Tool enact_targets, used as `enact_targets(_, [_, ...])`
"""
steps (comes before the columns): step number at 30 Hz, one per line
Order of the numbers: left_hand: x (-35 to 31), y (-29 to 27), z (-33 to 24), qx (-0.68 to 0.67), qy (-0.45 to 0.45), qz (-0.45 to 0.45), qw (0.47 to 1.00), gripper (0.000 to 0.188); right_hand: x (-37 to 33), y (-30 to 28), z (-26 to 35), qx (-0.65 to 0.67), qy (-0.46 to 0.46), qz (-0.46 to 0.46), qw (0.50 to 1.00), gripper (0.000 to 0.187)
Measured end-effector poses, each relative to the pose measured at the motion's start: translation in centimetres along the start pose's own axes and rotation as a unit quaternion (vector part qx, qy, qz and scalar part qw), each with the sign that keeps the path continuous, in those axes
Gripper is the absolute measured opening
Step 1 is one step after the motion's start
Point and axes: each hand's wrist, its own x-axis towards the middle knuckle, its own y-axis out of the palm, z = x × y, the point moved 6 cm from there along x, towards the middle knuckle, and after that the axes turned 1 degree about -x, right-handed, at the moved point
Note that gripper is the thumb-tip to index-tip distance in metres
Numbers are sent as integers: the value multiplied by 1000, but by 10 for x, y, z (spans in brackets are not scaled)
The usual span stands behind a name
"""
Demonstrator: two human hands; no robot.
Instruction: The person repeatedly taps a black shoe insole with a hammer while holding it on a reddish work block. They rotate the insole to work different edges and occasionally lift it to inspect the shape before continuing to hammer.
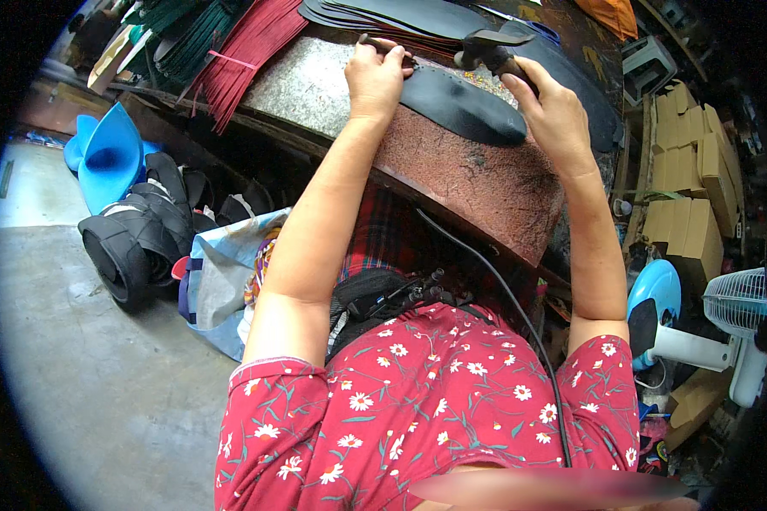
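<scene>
A black sole-shaped sheet (462, 106) lies flat on the rough reddish-brown work block (477, 183). At its left end, my left hand (377, 78) is closed around a slim dark punch (365, 39), whose upper end sticks out above the fingers. Its lower tip is hidden by the hand. My right hand (554, 111) grips the handle of a hammer (488, 53), with the dark metal head raised over the far edge of the sheet. Small coloured bits lie on the block beneath the hammer.
Bundled red strips (251, 55) and stacked black sole shapes (392, 19) lie along the far side. Black rolls (132, 234) and a blue-white bag (222, 281) sit on the left floor. Cardboard boxes (686, 166) and a white fan (733, 302) stand at right.
</scene>
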Motion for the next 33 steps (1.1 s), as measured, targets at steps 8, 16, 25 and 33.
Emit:
enact_targets(8, [0, 11, -8, 199, 124, 69, 970, 17, -8, -54, 33, 114, -72, -76, 988, 36])
enact_targets(16, [-13, 32, -22, 343, 256, 50, 902, 17, -15, -24, 17, 8, -55, -71, 996, 35])
enact_targets(25, [-1, 22, -6, 182, 138, 112, 967, 11, -25, -72, 22, 158, -124, -119, 972, 37])
enact_targets(33, [-16, 32, -25, 325, 231, 41, 916, 18, -24, -24, -1, -47, -1, -49, 998, 36])
